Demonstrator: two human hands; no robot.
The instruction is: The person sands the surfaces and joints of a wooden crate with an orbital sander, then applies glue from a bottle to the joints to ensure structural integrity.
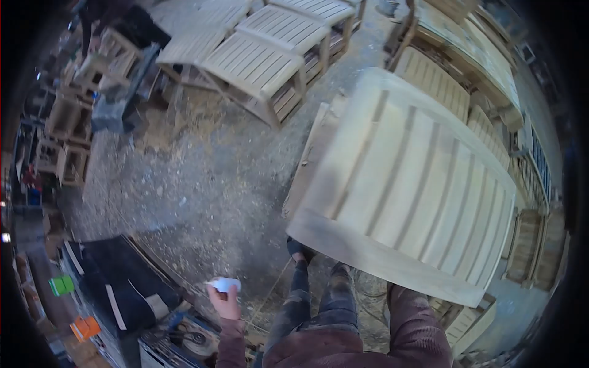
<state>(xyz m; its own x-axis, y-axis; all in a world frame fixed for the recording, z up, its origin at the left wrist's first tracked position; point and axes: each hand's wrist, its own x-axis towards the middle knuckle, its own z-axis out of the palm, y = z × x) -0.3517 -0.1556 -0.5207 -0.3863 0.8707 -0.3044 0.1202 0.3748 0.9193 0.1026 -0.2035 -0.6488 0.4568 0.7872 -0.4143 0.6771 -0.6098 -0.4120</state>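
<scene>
My left hand [226, 302] is closed around a small white bottle [226, 284] with a thin nozzle pointing left, low over the floor. A large pale slatted wooden panel [411, 184] stretches across the right side, in front of my legs. My right arm, in a dark reddish sleeve, reaches toward the panel's lower edge, and the right hand is hidden beneath or behind it. Whether that hand grips the panel cannot be seen.
Slatted wooden tables [251, 61] stand at the top. A dark cloth [123, 276] covers a box at lower left, beside a green clamp [61, 285] and an orange one [84, 328]. More wooden furniture lines both sides; debris litters the floor.
</scene>
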